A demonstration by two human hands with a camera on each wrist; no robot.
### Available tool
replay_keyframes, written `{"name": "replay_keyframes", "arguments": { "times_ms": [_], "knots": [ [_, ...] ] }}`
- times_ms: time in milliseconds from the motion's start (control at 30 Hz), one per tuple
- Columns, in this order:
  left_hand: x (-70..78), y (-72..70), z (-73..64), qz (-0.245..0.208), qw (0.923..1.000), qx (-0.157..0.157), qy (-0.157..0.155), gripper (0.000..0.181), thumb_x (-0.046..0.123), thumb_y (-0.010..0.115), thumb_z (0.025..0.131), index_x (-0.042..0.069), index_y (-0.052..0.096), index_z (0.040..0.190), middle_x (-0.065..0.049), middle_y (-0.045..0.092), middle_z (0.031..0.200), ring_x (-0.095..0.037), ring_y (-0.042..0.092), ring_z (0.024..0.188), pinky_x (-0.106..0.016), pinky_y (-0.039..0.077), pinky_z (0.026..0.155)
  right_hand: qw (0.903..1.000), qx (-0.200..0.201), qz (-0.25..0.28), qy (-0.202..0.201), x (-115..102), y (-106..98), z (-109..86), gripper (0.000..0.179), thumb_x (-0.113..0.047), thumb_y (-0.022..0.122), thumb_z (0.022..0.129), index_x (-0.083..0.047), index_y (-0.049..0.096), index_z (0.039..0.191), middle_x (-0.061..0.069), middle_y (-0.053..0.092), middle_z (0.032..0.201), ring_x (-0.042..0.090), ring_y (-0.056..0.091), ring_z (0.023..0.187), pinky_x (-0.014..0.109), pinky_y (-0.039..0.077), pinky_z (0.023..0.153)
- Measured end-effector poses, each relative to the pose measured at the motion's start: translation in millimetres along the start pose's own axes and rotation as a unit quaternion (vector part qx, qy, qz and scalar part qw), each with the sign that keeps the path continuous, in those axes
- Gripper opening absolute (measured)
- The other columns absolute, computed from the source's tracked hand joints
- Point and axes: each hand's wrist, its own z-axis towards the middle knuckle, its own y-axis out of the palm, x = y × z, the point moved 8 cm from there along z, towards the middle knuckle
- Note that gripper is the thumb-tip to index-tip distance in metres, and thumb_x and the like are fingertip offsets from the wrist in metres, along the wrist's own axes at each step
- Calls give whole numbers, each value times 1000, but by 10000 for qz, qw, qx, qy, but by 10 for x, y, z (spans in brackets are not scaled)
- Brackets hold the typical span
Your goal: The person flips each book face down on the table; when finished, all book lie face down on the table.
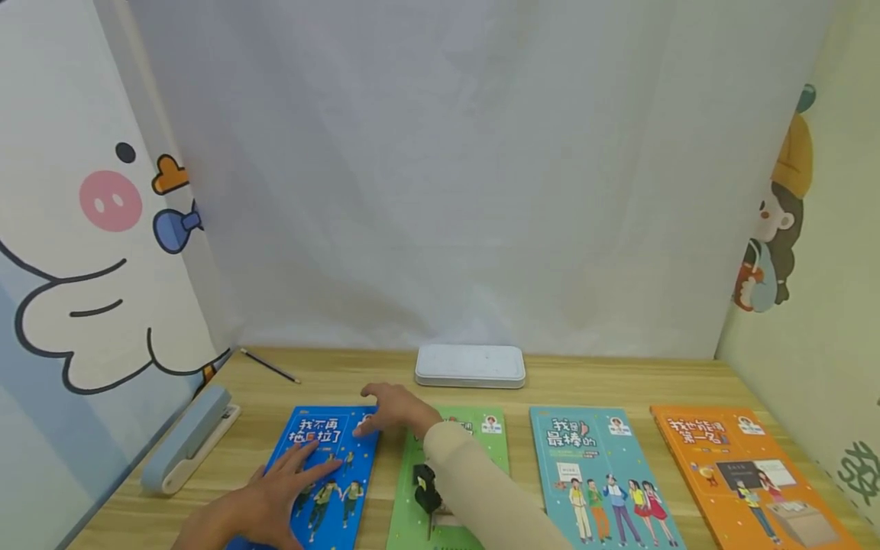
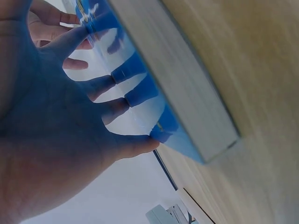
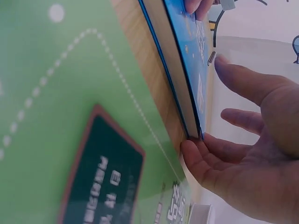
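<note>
A blue book (image 1: 360,481) lies on the table with its illustrated cover up. My left hand (image 1: 264,496) spreads over it, fingertips touching the cover; the left wrist view shows the fingers (image 2: 133,145) fairly straight. My right hand (image 1: 399,412) is at the book's far right corner. In the right wrist view its lower fingers (image 3: 198,158) touch that corner, while the thumb stands apart above the cover. Right of it lies a green book (image 1: 409,527), partly hidden under my right forearm and a dark device at the wrist.
A teal book (image 1: 584,462) and an orange book (image 1: 701,466) lie further right. At the back sits a white case (image 1: 470,365). A pencil (image 1: 271,366) and a blue-grey stapler (image 1: 186,443) are on the left. A white curtain (image 1: 440,191) hangs behind the table.
</note>
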Motion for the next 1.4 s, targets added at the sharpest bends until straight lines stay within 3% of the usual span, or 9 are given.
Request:
{"name": "replay_keyframes", "arguments": {
  "times_ms": [400,500,667,833,967,1067,1133,1167,1400],
  "knots": [
    [259,-58,-78,-93,9993,-354,-44,107,68,84,62,43,34,153,-24,18,163,-59,16,145,-93,16,90,9984,51,557,96,112,-9,15,55,-32,79,86,-11,62,133,11,56,144,31,51,134,48,45,109],
    [230,-56,-59,-55,9994,-326,-25,107,71,83,61,45,34,152,-20,19,164,-57,18,146,-92,17,92,9982,28,595,33,111,-38,19,53,-29,77,88,-11,61,134,11,55,145,31,51,135,47,44,111],
    [46,21,35,25,9995,-300,27,109,79,78,57,53,29,151,-15,17,165,-54,17,147,-92,18,92,9955,-126,931,-96,85,-67,16,52,-20,75,90,-11,57,138,14,59,139,32,57,127,47,48,106],
    [-88,94,88,50,9993,-366,60,111,80,78,58,54,25,152,-16,13,167,-57,15,147,-92,18,90,9818,-260,1881,0,66,-89,2,49,-6,73,89,-6,58,136,18,62,128,33,63,115,46,54,98],
    [-98,113,76,-129,9990,-420,28,110,78,78,59,54,25,152,-16,11,167,-58,13,147,-92,18,91,9613,-537,2690,270,96,-10,-12,47,2,69,89,-5,59,134,21,62,124,32,67,104,46,59,89],
    [-21,71,49,-157,9990,-429,19,109,74,80,62,51,25,153,-18,12,167,-58,12,147,-92,18,91,9408,-776,3269,455,120,66,-28,48,5,66,91,-7,57,137,22,61,122,33,69,95,47,62,78],
    [-52,98,73,-199,9988,-440,30,109,73,80,62,53,24,153,-18,12,166,-58,13,147,-92,18,91,9317,-843,3500,482,125,94,-32,49,5,64,92,-8,56,138,23,59,122,33,70,91,47,63,73],
    [7,61,40,-234,9987,-452,-13,108,71,82,63,50,26,154,-18,14,166,-56,14,147,-91,19,93,9274,-844,3610,504,130,100,-33,48,6,63,92,-9,55,138,22,59,121,34,71,89,46,63,71],
    [42,22,-25,-302,9989,-349,49,111,69,82,65,51,20,155,-20,17,163,-56,21,144,-89,24,94,9107,-669,4059,369,116,63,-36,46,7,61,91,-6,58,134,18,63,111,32,72,87,44,63,69]
  ]
}}
